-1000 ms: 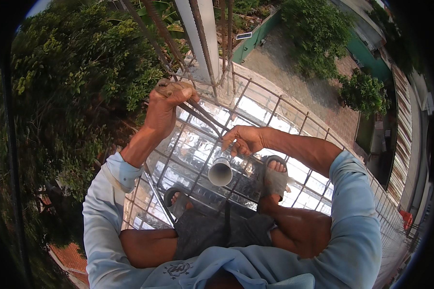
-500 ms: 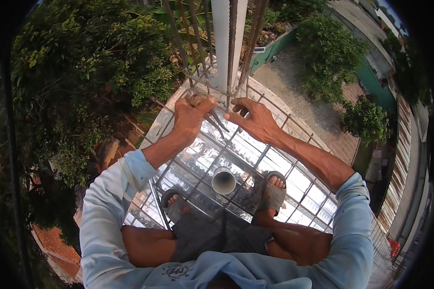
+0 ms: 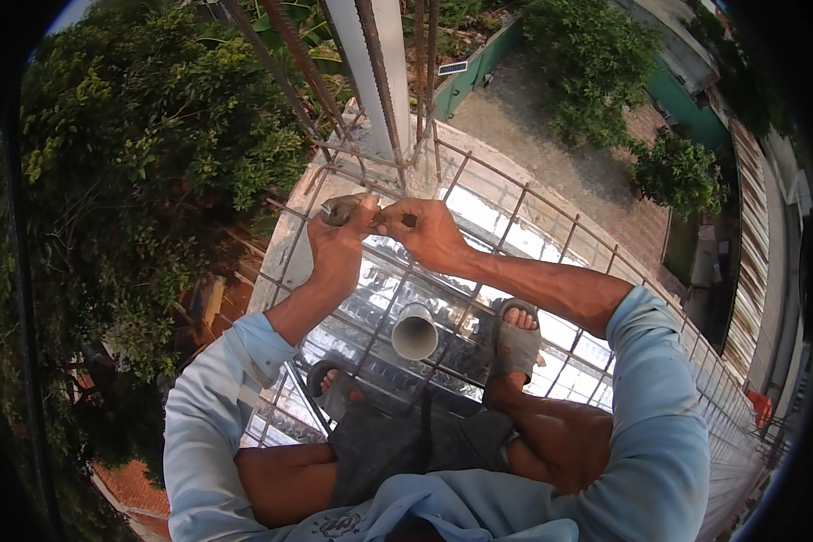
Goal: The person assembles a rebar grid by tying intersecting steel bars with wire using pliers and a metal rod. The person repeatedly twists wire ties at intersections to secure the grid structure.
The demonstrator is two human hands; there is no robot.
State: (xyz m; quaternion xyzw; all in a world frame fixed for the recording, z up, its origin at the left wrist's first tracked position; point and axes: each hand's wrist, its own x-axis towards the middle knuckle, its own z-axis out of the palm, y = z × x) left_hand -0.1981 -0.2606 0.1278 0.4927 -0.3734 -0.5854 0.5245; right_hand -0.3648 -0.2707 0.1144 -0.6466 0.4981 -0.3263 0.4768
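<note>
My left hand [image 3: 336, 246] is closed around a pair of pincers; the dark rounded metal of the pincers [image 3: 337, 213] shows above its fingers, and the handles are hidden. Against its thumb, my right hand [image 3: 432, 238] has its fingers pinched together. Whatever lies in that pinch, if anything, is too small or covered to make out. Both hands are over the rebar mesh [image 3: 521, 210], just in front of the upright rebar [image 3: 381, 77] and the white post [image 3: 361, 68]. Below the mesh lies shiny ribbed metal decking [image 3: 384, 312].
A round white pipe [image 3: 415, 332] stands up through the mesh between my sandalled feet. The slab's concrete edge [image 3: 285, 244] drops off at the left beside trees [image 3: 154, 163]. To the right, far below, are a paved yard [image 3: 551, 117] and a green wall [image 3: 483, 81].
My right hand has moved left until its fingers meet the left hand. The pincers' handles, visible before, are now hidden. The view has shifted, with the post now leaning left.
</note>
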